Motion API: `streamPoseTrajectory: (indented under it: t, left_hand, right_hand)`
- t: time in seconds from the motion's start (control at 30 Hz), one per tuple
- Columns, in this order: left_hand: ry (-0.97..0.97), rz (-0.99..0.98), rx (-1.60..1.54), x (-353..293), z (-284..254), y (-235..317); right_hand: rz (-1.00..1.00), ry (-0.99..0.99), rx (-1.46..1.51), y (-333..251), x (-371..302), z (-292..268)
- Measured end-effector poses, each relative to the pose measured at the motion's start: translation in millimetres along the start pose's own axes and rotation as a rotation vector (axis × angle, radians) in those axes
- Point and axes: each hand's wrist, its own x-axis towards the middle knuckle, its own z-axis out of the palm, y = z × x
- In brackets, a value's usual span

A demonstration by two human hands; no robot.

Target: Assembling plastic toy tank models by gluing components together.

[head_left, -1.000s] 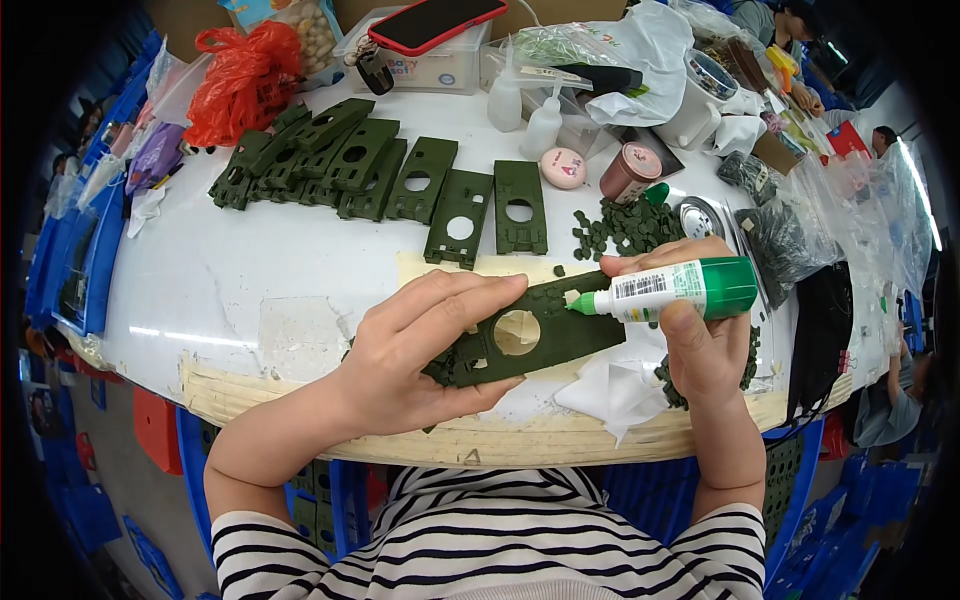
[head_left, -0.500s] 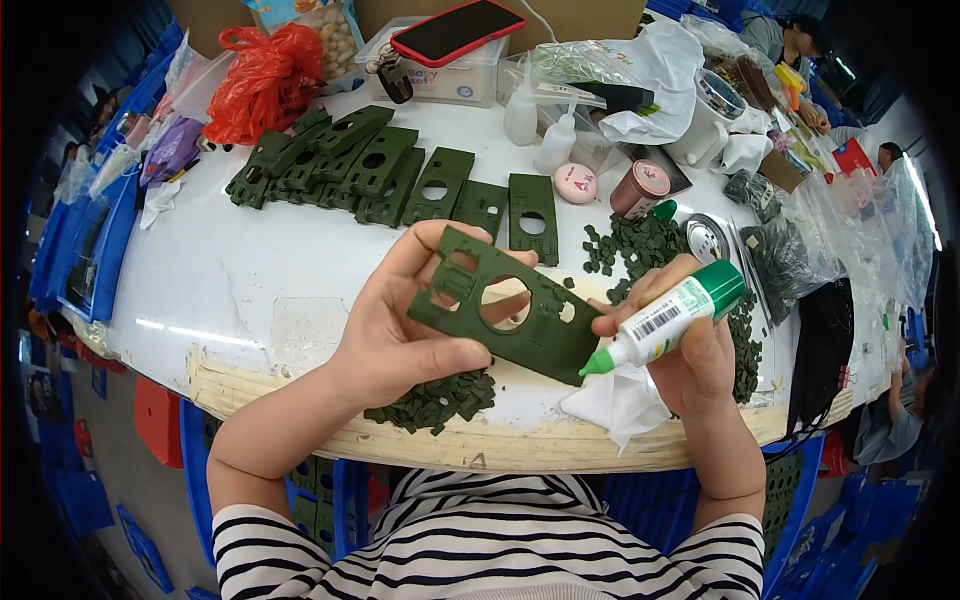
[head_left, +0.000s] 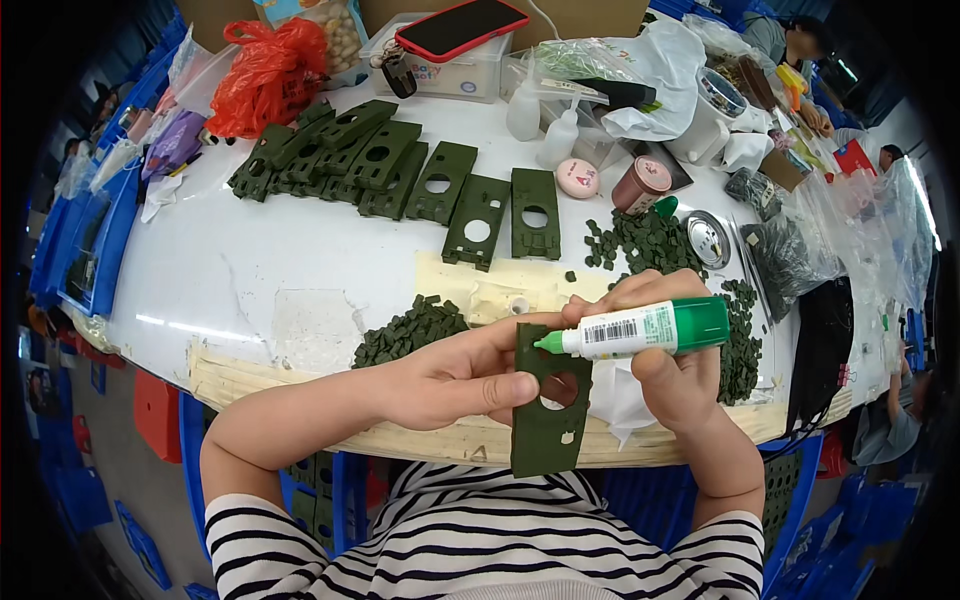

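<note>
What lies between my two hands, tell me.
In the head view, the green plate and the green nozzle of the bottle lie between the left hand and right hand, white tissue behind.

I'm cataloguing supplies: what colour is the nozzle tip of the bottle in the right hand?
The nozzle tip is bright green, best seen in the head view.

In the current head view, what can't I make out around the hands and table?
All in the head view:
- Plate's far side: faces away from the camera.
- Left hand's fingertips: partly hidden behind the plate.
- Any liquid at the bottle's tip: too small to tell.
- Red bag's contents: covered by its folds.
</note>
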Motion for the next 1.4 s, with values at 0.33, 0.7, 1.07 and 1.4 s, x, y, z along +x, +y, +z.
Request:
streamPoseTrajectory:
  t: [0.33, 0.7, 1.07, 1.4]
  left_hand:
    - [-0.023, -0.003, -0.003, -2.3, -3.6, -0.6]
    - [-0.029, 0.016, -0.007, -1.2, -3.1, 0.7]
    - [-0.018, 0.014, 0.025, -1.1, -3.1, 1.2]
    - [-0.013, 0.018, 0.008, -1.0, -1.0, 2.3]
  right_hand:
    - [-0.022, 0.021, 0.003, -1.6, 2.3, 4.3]
    - [-0.010, 0.048, -0.048, 1.4, -1.0, 2.4]
    - [-0.020, 0.022, -0.069, 1.6, -1.4, -0.7]
    - [-0.035, 0.028, -0.034, 0.8, -0.2, 1.3]
